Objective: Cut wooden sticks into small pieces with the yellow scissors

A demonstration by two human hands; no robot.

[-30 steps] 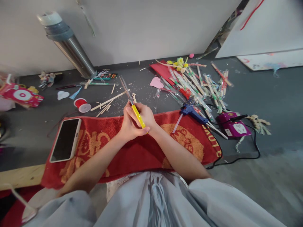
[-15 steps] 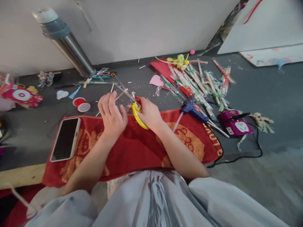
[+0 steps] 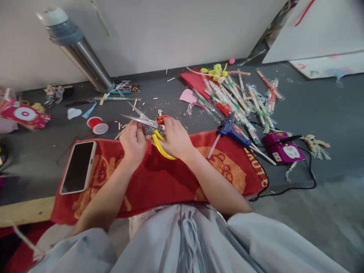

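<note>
My right hand (image 3: 176,138) grips a pair of scissors (image 3: 146,120) with yellow and orange-red handles. Their blades are spread apart and point left, above the back part of the red towel. My left hand (image 3: 134,140) is closed right beside the lower blade, its fingers curled and pressed together; whatever they hold is hidden. Behind the blades and to the left of them, short pale stick pieces (image 3: 121,131) lie scattered on the dark table. Both wrists are over the red towel (image 3: 170,182).
At the left are a phone (image 3: 79,167), a red thread spool (image 3: 98,126) and a steel flask (image 3: 85,57). To the right lie a blue glue gun (image 3: 233,132), many wrapped chopsticks (image 3: 227,96) and a purple power block (image 3: 283,148) with a black cable.
The scissors have swung to point left, and their blades have spread wide. My left hand has gone from loosely spread fingers to curled ones. The stick piece beside it is no longer visible there.
</note>
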